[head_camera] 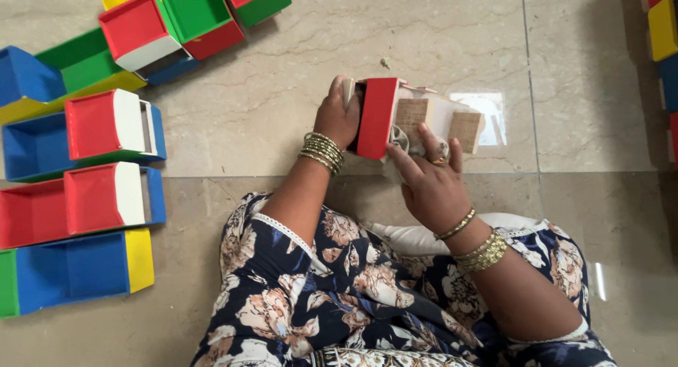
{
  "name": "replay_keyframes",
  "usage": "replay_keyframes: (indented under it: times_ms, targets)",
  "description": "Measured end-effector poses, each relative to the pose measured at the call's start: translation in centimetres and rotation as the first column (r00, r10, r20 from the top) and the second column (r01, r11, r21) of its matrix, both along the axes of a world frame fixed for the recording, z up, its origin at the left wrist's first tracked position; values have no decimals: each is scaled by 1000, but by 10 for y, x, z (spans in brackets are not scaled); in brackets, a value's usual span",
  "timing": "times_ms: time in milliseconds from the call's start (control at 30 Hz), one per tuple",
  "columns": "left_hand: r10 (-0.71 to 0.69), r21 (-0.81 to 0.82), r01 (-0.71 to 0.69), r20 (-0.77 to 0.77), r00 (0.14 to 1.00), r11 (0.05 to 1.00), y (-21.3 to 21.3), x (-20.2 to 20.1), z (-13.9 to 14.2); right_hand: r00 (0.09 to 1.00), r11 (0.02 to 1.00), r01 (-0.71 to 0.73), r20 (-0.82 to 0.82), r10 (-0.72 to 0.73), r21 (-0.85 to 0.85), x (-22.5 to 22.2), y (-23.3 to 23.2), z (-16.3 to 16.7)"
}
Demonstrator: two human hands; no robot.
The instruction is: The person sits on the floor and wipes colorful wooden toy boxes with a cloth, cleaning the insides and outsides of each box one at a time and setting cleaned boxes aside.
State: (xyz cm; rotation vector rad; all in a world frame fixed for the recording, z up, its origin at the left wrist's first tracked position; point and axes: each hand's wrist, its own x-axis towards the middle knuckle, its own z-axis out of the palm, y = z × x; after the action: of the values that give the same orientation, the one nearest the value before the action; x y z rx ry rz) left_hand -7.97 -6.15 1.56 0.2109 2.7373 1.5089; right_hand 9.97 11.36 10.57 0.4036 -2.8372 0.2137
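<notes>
My left hand [337, 116] grips the left end of a small wooden toy truck [409, 120] with a red face, held just above the marble floor. My right hand [429, 180] reaches into the truck from below, its fingers pressing a crumpled pale cloth [401, 138] against the inside. The truck's raw, unpainted wooden panels [466, 127] stick out to the right. Both wrists carry gold bangles. My lap, in a dark floral dress [353, 296], fills the bottom of the view.
Several painted toy trucks in red, blue, green, yellow and white lie in a cluster on the floor at the left [92, 197] and top left [183, 21]. More coloured pieces [664, 28] stand at the right edge.
</notes>
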Motion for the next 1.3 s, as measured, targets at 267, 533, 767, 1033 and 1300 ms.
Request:
replay_keyframes:
  times_ms: [267, 533, 767, 1033, 1300]
  targets:
    - [-23, 16, 24, -43, 999, 1000, 1, 2, 8, 994, 668, 88, 108, -13, -739, 20, 67, -9]
    - [4, 21, -6, 65, 998, 1000, 4, -1, 11, 976, 983, 15, -209, -54, -184, -6, 11, -68]
    - [-7, 29, 7, 13, 1000, 1000, 7, 1, 6, 977, 970, 125, -144, -157, -208, -12, 9, -44]
    - [18, 17, -19, 67, 998, 1000, 5, -1, 9, 976, 396, -50, -129, -176, -917, -3, 70, -55]
    - [-48, -97, 34, -147, 988, 995, 2, -6, -18, 985, 563, 170, 160, -66, -809, -15, 22, -92]
